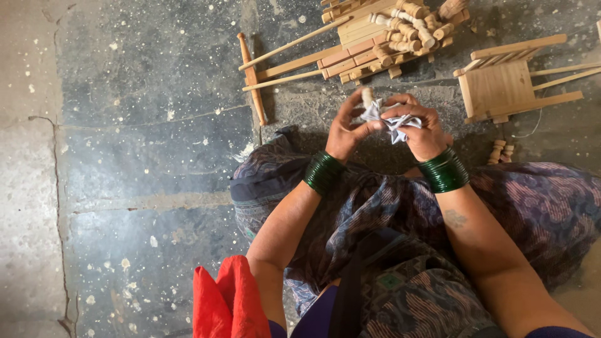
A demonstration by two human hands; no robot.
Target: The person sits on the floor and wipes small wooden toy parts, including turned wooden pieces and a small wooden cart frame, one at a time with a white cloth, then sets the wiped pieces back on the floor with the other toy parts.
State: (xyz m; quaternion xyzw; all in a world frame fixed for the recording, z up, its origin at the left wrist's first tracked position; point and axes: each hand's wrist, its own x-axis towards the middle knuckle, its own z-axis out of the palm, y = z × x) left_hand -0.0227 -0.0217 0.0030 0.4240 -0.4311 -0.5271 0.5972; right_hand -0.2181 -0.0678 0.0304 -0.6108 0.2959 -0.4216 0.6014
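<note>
The left hand [348, 128] is pinching a small turned wooden peg [367, 96], fingers closed round its lower part. The right hand [421, 128] is gripping a crumpled white cloth [393, 122] that is pressing against the peg, both held above the lap. Just beyond, a pile of wooden pieces [382, 39] and a long-handled frame [275, 66] are lying on the stone floor [144, 156]. A small wooden cart [501, 87] is sitting to the right, two more pegs [499, 151] near the right wrist.
</note>
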